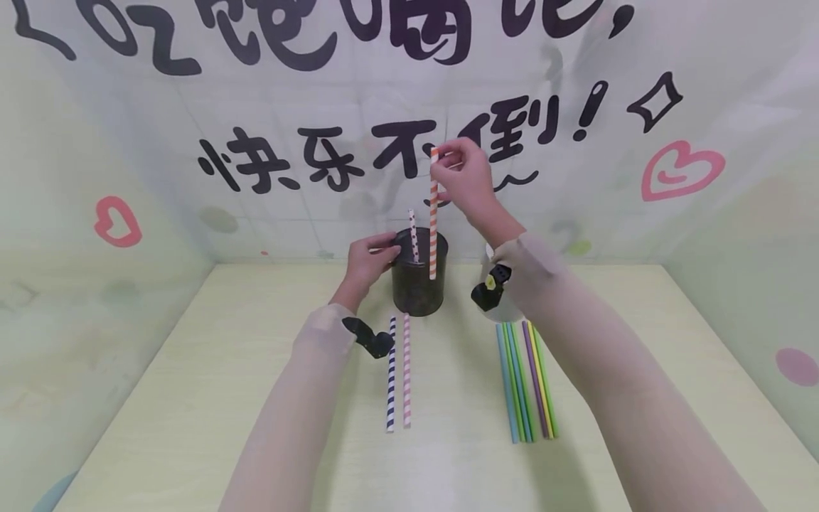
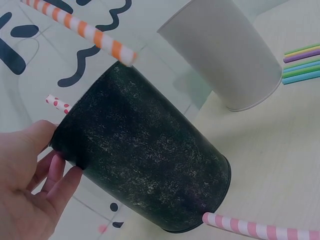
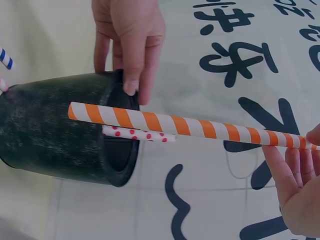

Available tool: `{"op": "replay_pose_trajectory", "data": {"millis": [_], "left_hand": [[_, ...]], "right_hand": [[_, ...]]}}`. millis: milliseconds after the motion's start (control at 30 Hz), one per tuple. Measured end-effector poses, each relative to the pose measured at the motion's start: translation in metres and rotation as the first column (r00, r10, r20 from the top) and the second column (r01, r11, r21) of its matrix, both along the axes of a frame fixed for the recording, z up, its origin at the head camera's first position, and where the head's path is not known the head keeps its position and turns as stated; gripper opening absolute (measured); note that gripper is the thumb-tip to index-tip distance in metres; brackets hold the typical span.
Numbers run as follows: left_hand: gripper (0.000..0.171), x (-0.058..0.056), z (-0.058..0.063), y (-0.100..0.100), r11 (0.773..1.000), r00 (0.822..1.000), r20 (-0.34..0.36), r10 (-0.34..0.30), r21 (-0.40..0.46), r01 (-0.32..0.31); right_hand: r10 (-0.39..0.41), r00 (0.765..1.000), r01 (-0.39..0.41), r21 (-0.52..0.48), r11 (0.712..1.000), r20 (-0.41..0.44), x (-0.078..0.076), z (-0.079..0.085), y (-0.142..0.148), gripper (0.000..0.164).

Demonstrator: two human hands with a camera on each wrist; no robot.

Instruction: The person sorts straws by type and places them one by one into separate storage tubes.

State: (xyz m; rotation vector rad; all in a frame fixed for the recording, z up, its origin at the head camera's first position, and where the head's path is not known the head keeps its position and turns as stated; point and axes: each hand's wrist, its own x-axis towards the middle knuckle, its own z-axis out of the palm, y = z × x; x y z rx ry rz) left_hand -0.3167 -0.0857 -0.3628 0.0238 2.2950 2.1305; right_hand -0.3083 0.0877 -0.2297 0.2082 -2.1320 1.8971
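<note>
My left hand holds a black cup by its rim, with the thumb over the edge in the right wrist view. The cup stands upright on the table. Inside it leans a white paper straw with red dots, its top end poking above the rim. My right hand pinches an orange-and-white striped straw near its upper end. That straw hangs almost vertical, and its lower end overlaps the cup's front in the head view. In the left wrist view the same end shows beside the cup's rim.
A white cup stands to the right, partly behind my right sleeve. Before it lie several plain coloured straws. A blue-striped straw and a pink-striped straw lie before the black cup. A printed backdrop rises behind.
</note>
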Motion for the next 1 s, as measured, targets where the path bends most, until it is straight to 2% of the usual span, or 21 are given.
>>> {"op": "replay_pose_trajectory", "data": {"millis": [300, 433, 667, 1000], "left_hand": [[0.037, 0.002, 0.0, 0.0, 1.0, 1.0, 0.004, -0.005, -0.003, 0.005], [0.037, 0.003, 0.0, 0.0, 1.0, 1.0, 0.004, -0.007, -0.001, 0.007], [0.036, 0.003, 0.0, 0.002, 1.0, 1.0, -0.001, -0.004, 0.01, 0.004], [0.036, 0.002, -0.001, 0.001, 1.0, 1.0, -0.018, -0.002, 0.019, 0.002]], "right_hand": [[-0.04, 0.999, 0.04, 0.021, 0.999, -0.002, -0.006, 0.021, -0.003, 0.027], [-0.043, 0.999, 0.043, -0.002, 0.999, -0.008, -0.011, 0.021, -0.005, 0.026], [-0.017, 1.0, 0.017, -0.025, 1.0, -0.016, -0.018, 0.0, -0.007, 0.026], [-0.007, 0.994, 0.007, -0.007, 1.0, 0.106, -0.021, -0.039, -0.002, 0.029]]}}
